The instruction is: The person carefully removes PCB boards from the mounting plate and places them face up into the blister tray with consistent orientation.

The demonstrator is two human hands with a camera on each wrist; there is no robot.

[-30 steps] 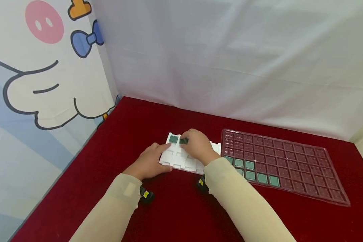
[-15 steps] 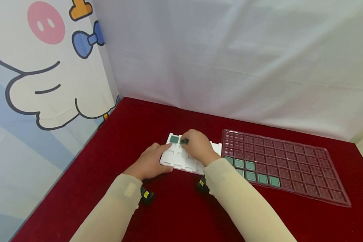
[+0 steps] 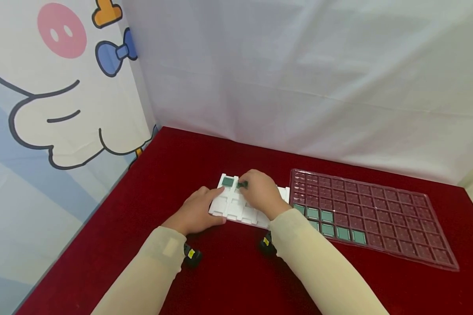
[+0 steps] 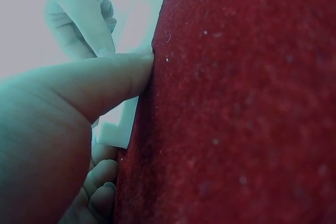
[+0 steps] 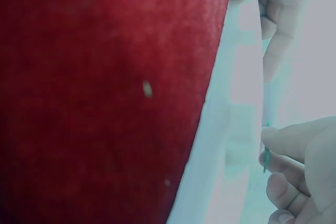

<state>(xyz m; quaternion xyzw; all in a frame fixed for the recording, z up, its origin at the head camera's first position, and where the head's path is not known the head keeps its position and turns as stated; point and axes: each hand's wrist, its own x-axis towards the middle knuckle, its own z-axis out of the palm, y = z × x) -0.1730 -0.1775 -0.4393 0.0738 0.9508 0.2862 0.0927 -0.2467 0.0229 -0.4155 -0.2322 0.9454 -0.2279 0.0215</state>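
Observation:
A white pocketed tray (image 3: pixel 221 204) lies on the red cloth in the head view. My left hand (image 3: pixel 197 210) grips its left end, with the thumb at the near edge and a finger reaching over the top. Between thumb and fingertip my right hand (image 3: pixel 262 192) pinches a small green square chip (image 3: pixel 242 184) over the second pocket of the far row. The right wrist view has this chip (image 5: pixel 266 159) edge-on, tilted up. Another green chip (image 3: pixel 227 181) sits in the far left pocket. My right hand hides part of the tray.
To the right lies a clear plastic compartment tray (image 3: pixel 394 214) on the red cloth (image 3: pixel 228 280). Several green chips (image 3: pixel 343 233) sit in its near left compartments, some behind my right sleeve. A white curtain (image 3: pixel 299 87) hangs behind the table, and a cartoon-printed sheet (image 3: pixel 71 135) stands at the left.
The chip in my right hand looks more tilted than before, and that hand has shifted very slightly. My left hand keeps its grip on the white tray.

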